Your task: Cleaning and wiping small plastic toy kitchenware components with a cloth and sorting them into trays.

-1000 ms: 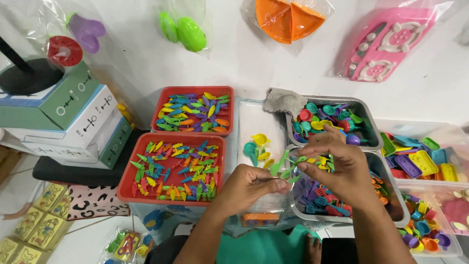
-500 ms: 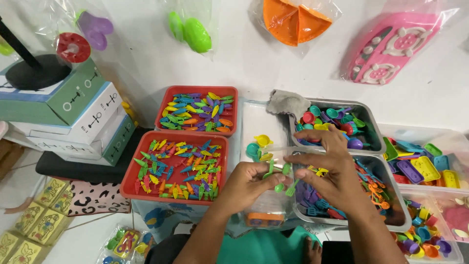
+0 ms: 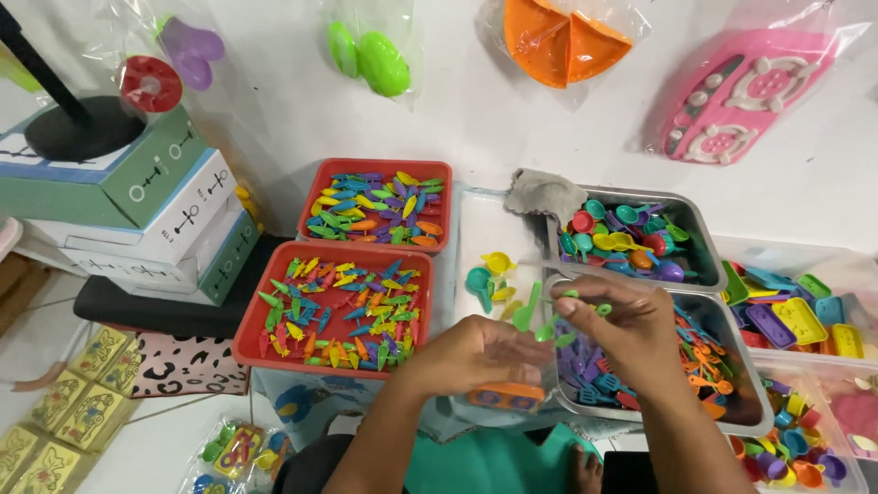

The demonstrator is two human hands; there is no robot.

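While bunched over the clear plastic bag point(image 3: 512, 366), left hand point(image 3: 476, 357) curled nearly closed, fingers pinching a green toy spoon point(image 3: 526, 316) pointing up toward 12 o'clock. At 3 o'clock of it, right hand point(image 3: 631, 334) half folded, fingertips pressed together on small green toy utensils point(image 3: 558, 329), hovering above the metal tray of purple and orange utensils point(image 3: 732, 416). At 9 o'clock, red tray of tiny coloured pieces point(image 3: 247, 343). At 12 o'clock, loose yellow and teal scoops point(image 3: 485, 274).
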